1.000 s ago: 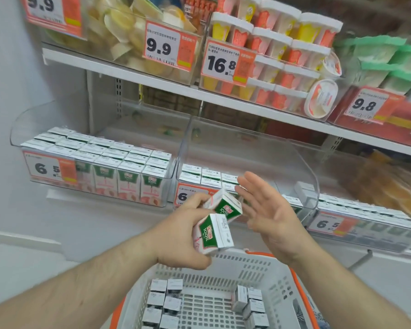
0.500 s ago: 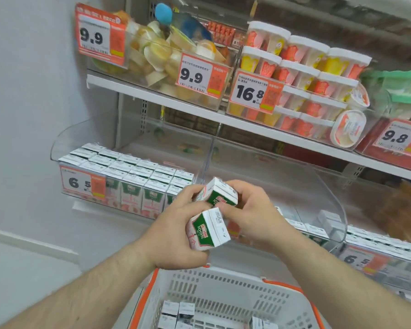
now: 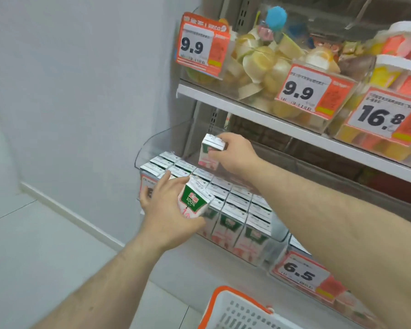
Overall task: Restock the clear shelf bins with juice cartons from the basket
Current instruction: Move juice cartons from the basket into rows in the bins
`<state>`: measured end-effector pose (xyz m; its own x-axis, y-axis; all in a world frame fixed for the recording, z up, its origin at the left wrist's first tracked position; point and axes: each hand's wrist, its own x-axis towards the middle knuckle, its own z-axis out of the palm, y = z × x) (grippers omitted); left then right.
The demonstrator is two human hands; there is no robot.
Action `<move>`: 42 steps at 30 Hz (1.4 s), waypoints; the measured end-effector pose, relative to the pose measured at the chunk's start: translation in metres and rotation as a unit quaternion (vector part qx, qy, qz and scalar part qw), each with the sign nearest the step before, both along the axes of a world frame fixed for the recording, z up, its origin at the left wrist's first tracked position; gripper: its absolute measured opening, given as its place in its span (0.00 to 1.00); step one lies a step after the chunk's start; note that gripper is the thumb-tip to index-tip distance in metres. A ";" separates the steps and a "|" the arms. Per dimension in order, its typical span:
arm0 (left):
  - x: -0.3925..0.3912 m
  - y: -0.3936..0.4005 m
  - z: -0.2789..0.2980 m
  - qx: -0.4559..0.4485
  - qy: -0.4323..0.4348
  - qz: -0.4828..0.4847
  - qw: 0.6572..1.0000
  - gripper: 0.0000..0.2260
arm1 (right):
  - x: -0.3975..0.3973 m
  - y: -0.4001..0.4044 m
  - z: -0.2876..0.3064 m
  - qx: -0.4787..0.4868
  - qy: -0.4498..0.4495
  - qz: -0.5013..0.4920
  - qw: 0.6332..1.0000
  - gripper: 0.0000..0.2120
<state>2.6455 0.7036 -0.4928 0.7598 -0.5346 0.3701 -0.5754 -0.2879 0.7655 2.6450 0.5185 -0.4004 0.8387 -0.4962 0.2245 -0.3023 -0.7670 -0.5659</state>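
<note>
"100%" on carton (image 3: 194,202); price tags (image 3: 300,272) "6.5", "9.9", "16.8"

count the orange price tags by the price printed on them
Orange price tags reading 9.9: 2
Orange price tag reading 16.8: 1
Orange price tag reading 6.5: 1
Tag behind the left hand, price hidden: 1
Total: 5

The left hand (image 3: 170,216) is held low and forward on a bare forearm, its fingers spread and curled round a juice carton (image 3: 195,201) that is pinched against the thumb. The right hand (image 3: 235,154) is reached higher and further in, the arm stretched across from the right, its fingers closed over the top of a second carton (image 3: 210,150).
</note>
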 end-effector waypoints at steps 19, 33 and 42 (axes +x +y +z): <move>0.029 -0.007 -0.029 -0.105 0.029 -0.044 0.993 0.29 | 0.127 -0.015 -0.050 0.404 0.147 0.010 0.903 0.09; 0.017 0.004 -0.010 -0.114 0.071 -0.025 0.991 0.22 | 0.085 0.000 -0.025 0.010 0.052 -0.033 0.998 0.15; -0.003 -0.008 -0.003 -0.205 0.090 -0.064 0.973 0.21 | -0.065 0.061 0.004 0.191 -0.130 0.118 0.966 0.12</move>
<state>2.6422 0.6953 -0.4957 0.7693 -0.4651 0.4381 -0.4317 0.1270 0.8930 2.5799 0.5794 -0.3966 0.8783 -0.3872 0.2806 0.0449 -0.5174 -0.8546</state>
